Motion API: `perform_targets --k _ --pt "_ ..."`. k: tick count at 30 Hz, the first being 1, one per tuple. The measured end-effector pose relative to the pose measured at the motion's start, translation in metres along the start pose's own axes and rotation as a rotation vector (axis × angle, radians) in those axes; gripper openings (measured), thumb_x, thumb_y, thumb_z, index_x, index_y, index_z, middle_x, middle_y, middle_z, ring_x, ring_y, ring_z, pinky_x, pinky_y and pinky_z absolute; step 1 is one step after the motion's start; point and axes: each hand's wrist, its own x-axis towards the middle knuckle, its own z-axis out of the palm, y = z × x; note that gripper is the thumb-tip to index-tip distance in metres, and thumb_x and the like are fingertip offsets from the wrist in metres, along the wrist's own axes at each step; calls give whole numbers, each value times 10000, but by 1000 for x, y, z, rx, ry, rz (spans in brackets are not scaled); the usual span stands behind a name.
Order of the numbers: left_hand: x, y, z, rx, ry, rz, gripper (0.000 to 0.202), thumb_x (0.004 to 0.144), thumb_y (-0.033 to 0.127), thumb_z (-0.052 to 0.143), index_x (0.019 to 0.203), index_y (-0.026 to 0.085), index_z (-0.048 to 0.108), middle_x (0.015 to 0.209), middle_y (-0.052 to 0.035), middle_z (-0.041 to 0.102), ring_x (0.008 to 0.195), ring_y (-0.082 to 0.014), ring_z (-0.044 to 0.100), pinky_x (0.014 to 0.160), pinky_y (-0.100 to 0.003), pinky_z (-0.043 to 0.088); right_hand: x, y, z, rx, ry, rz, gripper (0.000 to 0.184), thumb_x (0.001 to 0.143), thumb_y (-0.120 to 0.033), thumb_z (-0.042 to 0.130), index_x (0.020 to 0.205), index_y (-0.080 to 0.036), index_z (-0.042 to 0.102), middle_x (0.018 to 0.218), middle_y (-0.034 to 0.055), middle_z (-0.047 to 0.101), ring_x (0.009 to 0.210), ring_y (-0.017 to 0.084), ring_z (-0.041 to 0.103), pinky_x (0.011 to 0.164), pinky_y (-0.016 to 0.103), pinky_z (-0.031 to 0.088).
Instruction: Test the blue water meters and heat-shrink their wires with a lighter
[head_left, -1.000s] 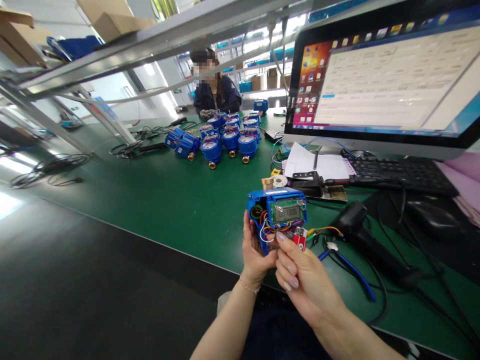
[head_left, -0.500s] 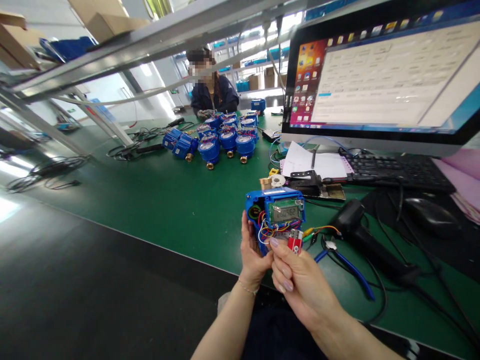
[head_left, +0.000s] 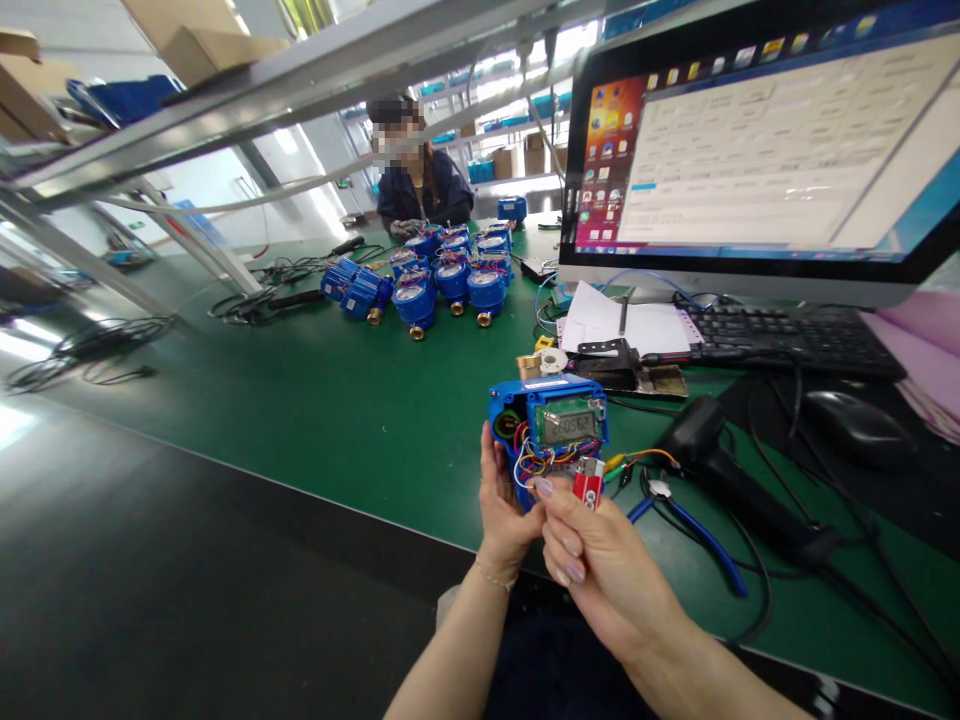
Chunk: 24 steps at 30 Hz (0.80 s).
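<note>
I hold a blue meter (head_left: 547, 425) up over the green bench edge; its cover is off, showing a small lit display and coloured wires. My left hand (head_left: 504, 505) cups its left side and underside, fingers closed on it. My right hand (head_left: 600, 565) pinches a small red clip-like part (head_left: 589, 483) against the wires at the meter's lower right.
A cluster of blue meters (head_left: 442, 275) stands farther back on the green bench (head_left: 337, 400). A monitor (head_left: 757, 150), keyboard (head_left: 787, 335), mouse (head_left: 855, 425), black handheld scanner (head_left: 720, 465), blue-handled pliers (head_left: 682, 520) and papers (head_left: 630, 325) lie right. A person (head_left: 420, 185) sits across the bench.
The digits on the meter's display have changed. Both hands and the meter drifted slightly left and up in view; the grips are the same.
</note>
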Motion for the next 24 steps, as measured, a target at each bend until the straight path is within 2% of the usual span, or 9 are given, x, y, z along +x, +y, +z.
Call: perform_targets --k 8,18,21,24 --pt "2 0 0 38 -20 36 1010 591 369 751 1403 229 167 1399 -134 391 1266 -262 408 1060 -375 332 1 -2 -1 7 -13 -7 457 656 -397 810 575 -160 428 390 -82 324 317 37 270 333 143 264" --pt "3 1 -1 38 -33 80 994 597 398 742 1400 244 177 1364 -110 445 1215 -246 472 1014 -329 394 4 -5 -1 43 43 -8 436 593 -386 846 616 -146 482 393 -90 327 313 34 261 315 134 264" --pt "3 1 -1 53 -31 69 1007 594 414 742 1403 237 169 1369 -116 436 1211 -251 476 1017 -334 392 2 -4 -4 33 50 10 428 593 -419 843 655 -132 532 394 -93 320 314 35 261 315 133 270" --pt "3 0 -1 13 -45 75 1039 573 463 743 1406 231 166 1364 -122 441 1203 -261 483 1012 -347 399 -1 -1 -10 70 -3 102 446 674 -537 752 663 -131 567 395 -83 313 308 44 265 308 139 269"
